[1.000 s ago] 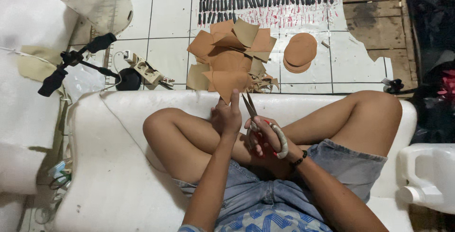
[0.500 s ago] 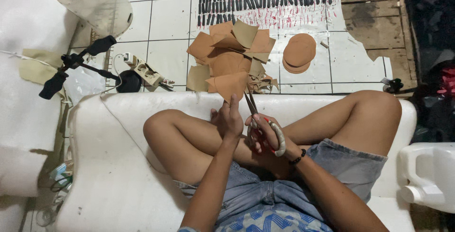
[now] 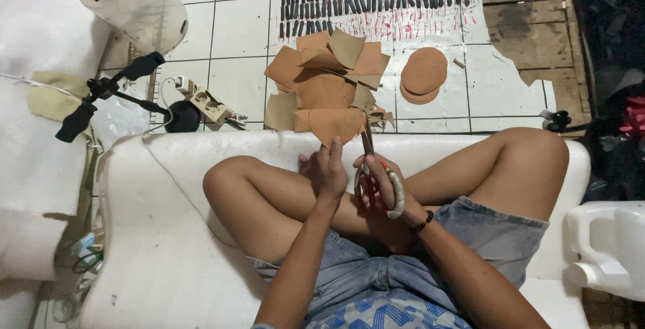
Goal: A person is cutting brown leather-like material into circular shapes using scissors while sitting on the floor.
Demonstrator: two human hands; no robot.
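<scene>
L hand (image 3: 327, 171) pinches tan brown leather-like sheet piece (image 3: 334, 125) taut over knees so blades bite; R hand (image 3: 380, 186) clenched in loops of metal scissors w/ pale wrapped handle (image 3: 376, 168). Offcut pile (image 3: 329, 74) on tiled floor (image 3: 242, 27) ahead.

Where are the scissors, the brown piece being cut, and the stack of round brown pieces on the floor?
scissors (image 3: 377, 174): head view, on the handle loops in the right hand.
brown piece (image 3: 330, 124): head view, on its flat middle.
stack of round brown pieces (image 3: 423, 74): head view, on the top disc.
</scene>
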